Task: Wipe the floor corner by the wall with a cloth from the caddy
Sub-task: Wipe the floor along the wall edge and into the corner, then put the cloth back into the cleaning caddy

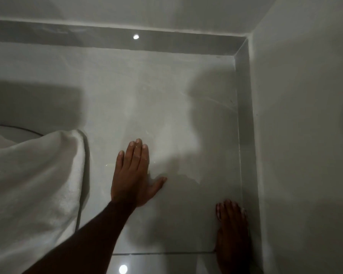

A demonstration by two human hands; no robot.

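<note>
Bracing left hand [134,175] flat on floor tile [166,95], fingers together, empty, likely for support near corner [239,54]; white fabric [34,175] beside it; right hand unseen.

From my remote feed: white draped fabric [34,175] hangs over the floor's [166,95] left edge | grey skirting strip [107,39] lines its far and right edges | bare foot [233,234] planted beside the right skirting | light glint [135,36] on the far strip.
</note>
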